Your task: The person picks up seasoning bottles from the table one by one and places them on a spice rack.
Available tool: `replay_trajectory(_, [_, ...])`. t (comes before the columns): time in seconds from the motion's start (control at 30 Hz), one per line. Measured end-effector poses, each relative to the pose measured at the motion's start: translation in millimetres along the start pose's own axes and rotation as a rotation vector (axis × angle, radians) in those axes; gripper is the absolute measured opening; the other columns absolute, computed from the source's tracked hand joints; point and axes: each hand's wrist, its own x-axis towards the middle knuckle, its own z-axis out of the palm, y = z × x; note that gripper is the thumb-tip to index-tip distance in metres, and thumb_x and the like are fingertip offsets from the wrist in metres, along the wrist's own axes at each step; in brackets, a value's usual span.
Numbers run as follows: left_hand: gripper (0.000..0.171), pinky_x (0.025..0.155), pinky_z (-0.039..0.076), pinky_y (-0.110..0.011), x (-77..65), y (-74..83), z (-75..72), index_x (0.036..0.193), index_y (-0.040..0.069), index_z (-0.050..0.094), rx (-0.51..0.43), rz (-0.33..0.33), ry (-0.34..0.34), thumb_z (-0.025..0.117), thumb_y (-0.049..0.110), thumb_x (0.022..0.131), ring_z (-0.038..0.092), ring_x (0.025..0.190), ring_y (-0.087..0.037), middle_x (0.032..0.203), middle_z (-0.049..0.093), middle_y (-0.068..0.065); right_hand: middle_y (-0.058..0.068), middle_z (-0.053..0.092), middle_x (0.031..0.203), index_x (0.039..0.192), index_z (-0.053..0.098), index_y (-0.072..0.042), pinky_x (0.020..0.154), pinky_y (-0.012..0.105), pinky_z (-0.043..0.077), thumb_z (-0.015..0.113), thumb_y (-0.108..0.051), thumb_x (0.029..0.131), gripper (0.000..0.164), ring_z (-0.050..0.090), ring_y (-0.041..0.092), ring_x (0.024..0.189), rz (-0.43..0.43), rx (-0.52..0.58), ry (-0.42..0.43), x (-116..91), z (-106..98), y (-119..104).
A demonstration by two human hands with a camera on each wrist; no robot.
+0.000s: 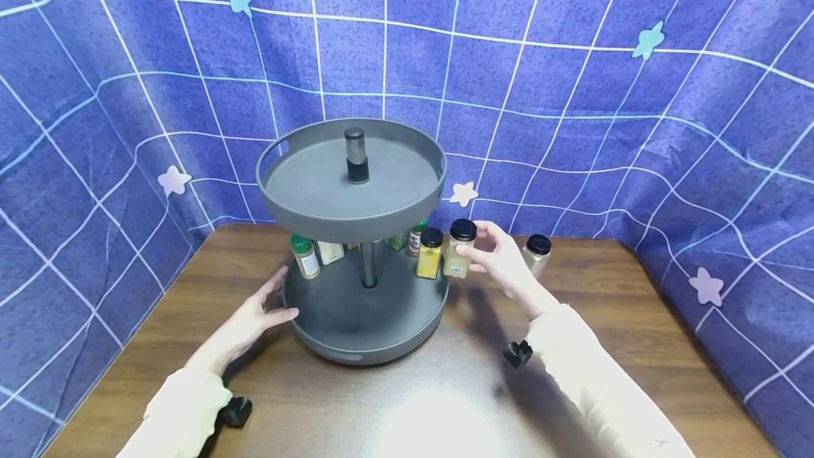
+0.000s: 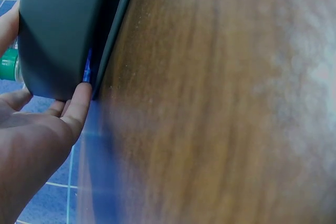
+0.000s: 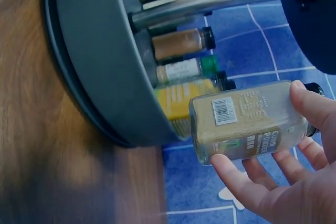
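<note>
A dark grey two-tier turntable point(image 1: 372, 352) stands on the wooden table. My left hand point(image 1: 257, 313) touches the outer wall of its lower tier at the left, fingers spread. My right hand point(image 1: 499, 256) grips a glass spice jar point(image 1: 456, 260) with a black lid, tilted, just off the lower tier's right edge. In the right wrist view the jar shows pale tan powder and a barcode label. Beside it on the lower tier is a yellow spice jar point(image 1: 429, 263) with a black lid. A green-lidded jar point(image 1: 307, 260) stands at the tier's left side.
More jars stand at the back of the lower tier, including a small green-lidded one point(image 1: 415, 240). Another black-lidded jar point(image 1: 536, 253) stands on the table behind my right wrist. The upper tier point(image 1: 311, 193) overhangs the lower. A blue patterned cloth point(image 1: 540, 90) hangs around the table.
</note>
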Motion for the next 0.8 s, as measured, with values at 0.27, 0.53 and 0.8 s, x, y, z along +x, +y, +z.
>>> replay_trajectory(0.27, [0.090,0.089,0.036,-0.010,-0.6,0.3,0.2,0.153,0.014,0.010,-0.005,0.007,0.002,0.069,0.013,0.085,0.027,0.132,-0.040,0.150,0.022,-0.024,0.016,0.051,0.123,0.129,0.047,-0.003,0.078,0.048,0.054,0.070,-0.007,0.083,0.051,0.057,0.013,0.092,-0.015,0.014,-0.022,-3.0,12.7,-1.6])
replay_trajectory(0.53, [0.089,0.088,0.037,-0.010,-0.6,0.0,-0.4,0.153,0.015,0.009,-0.005,0.006,-0.007,0.068,0.012,0.086,0.027,0.132,-0.042,0.152,0.019,-0.024,0.016,0.054,0.120,0.128,0.049,-0.004,0.079,0.047,0.053,0.071,-0.008,0.083,0.051,0.056,0.018,0.097,-0.007,0.009,-0.033,-3.9,24.2,4.6])
replay_trajectory(0.8, [0.089,0.089,0.035,-0.009,-1.0,0.5,-0.5,0.153,0.014,0.009,-0.013,0.013,-0.006,0.068,0.012,0.086,0.024,0.134,-0.042,0.152,0.019,-0.024,0.017,0.059,0.114,0.125,0.053,-0.003,0.075,0.040,0.056,0.072,-0.007,0.080,0.048,0.058,0.019,0.094,-0.040,-0.036,-0.022,-4.8,33.9,8.8])
